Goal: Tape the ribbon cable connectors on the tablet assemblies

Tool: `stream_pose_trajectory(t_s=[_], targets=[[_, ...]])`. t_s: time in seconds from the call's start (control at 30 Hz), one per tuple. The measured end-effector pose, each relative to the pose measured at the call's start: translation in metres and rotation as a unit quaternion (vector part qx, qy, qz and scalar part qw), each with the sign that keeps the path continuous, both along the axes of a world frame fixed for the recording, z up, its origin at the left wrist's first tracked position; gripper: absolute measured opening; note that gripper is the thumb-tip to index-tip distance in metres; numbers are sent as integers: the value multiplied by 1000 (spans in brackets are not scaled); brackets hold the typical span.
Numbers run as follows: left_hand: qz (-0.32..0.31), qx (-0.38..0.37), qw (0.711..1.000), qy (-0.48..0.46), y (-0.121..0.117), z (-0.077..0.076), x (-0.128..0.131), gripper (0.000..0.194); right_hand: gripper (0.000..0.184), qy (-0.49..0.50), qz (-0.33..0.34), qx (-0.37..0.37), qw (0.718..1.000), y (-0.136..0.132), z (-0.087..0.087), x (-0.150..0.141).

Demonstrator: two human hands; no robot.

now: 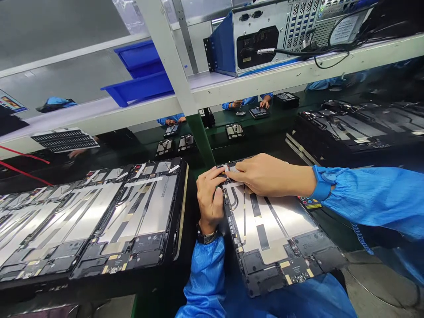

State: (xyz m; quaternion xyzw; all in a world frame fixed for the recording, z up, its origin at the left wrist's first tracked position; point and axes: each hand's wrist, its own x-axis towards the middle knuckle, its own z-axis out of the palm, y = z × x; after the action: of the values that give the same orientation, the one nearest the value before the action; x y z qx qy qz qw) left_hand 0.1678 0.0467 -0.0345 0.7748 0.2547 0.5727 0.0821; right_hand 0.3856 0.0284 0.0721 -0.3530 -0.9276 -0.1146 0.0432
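Observation:
An opened-up tablet [291, 221] lies tilted in front of me, its silvery inner plate, flat cables and black lower parts exposed. At its top left corner, my left hand [211, 196] curls round the edge, fingertips on the top strip. My right hand [270, 176] reaches across from the right, with thumb and fingers pinched together near that same corner. Whatever small piece sits between those fingertips is hidden. A blue wrist strap [323, 183] circles my right wrist. Both sleeves are blue.
Several similar opened tablets [149, 212] stand in a row on the left. More lie in a black tray [351, 128] at the right. Beyond, a co-worker's hands [264, 104] handle another tablet. Overhead, a white shelf [265, 79] carries a computer case [258, 39] and blue bins [142, 86].

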Motion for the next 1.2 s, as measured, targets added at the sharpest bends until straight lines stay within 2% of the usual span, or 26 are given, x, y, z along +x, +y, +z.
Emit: stream_pose_trajectory(t_s=[0.2,0.33,0.5,0.7,0.83,0.97,1.03,1.1,1.2], targets=[[-2,4,1000,4,-1,2,0,29,26,43,-7,-7,999,-2,11,8],[7,5,1000,14,-2,3,0,29,23,50,20,-18,998,-2,7,7],[3,-1,1000,19,-3,4,-1,29,25,54,12,-32,998,1,2,4],[17,-18,1000,17,-3,3,-1,30,29,69,16,-83,994,5,4,7],[21,-28,999,16,-2,2,0,32,34,58,-4,-52,997,3,-1,7],[17,-36,999,24,-5,4,0,38,33,39,6,-34,999,1,-3,7],[12,-40,998,43,-7,7,-2,43,33,79,-10,-13,997,-1,3,11],[9,-40,997,58,-7,10,-3,45,38,175,-50,15,983,-7,12,22],[4,-45,997,61,-5,15,-2,46,39,336,-114,35,934,-29,20,44]])
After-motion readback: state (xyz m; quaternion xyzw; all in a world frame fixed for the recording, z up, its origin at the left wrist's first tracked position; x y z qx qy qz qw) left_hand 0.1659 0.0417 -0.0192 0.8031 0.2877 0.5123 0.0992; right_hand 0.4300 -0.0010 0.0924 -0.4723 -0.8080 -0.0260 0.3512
